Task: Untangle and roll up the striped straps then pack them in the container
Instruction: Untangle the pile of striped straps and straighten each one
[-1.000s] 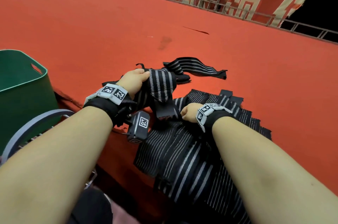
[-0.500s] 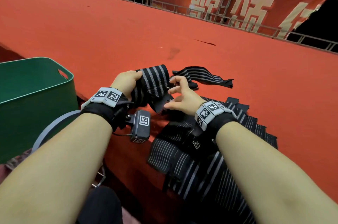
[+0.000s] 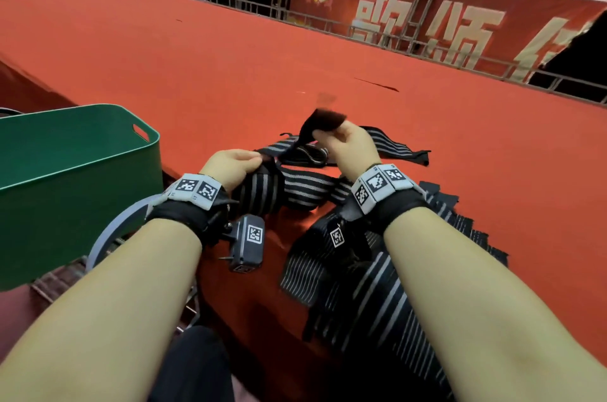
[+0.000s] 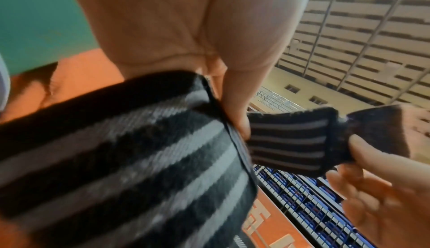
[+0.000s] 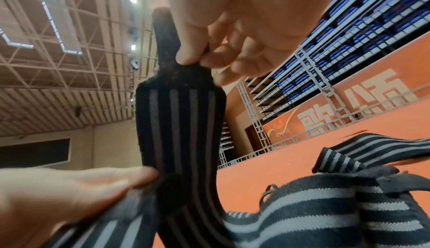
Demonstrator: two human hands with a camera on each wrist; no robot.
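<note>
One black strap with grey stripes [image 3: 289, 188] is held between both hands above the red surface. My left hand [image 3: 230, 165] grips its bunched middle [image 4: 130, 141]. My right hand [image 3: 345, 142] pinches the strap's dark end tab [image 3: 323, 124] between thumb and fingers and holds it raised [image 5: 170, 53]. Another striped strap [image 3: 391, 145] lies flat beyond the hands. A pile of several more straps [image 3: 377, 286] hangs over the near edge under my right forearm. The green container [image 3: 75, 178] stands at the left, open-topped.
The red carpeted platform [image 3: 230, 66] stretches far ahead to a metal railing [image 3: 249, 7] and a red banner [image 3: 460, 17]. A grey ring-shaped frame [image 3: 108, 234] sits below the container by my left forearm. A dark tear [image 3: 377, 84] marks the carpet.
My right hand left the pile, came up to the strap in my left hand, and now pinches its end tab and lifts it away. The left hand keeps its grip.
</note>
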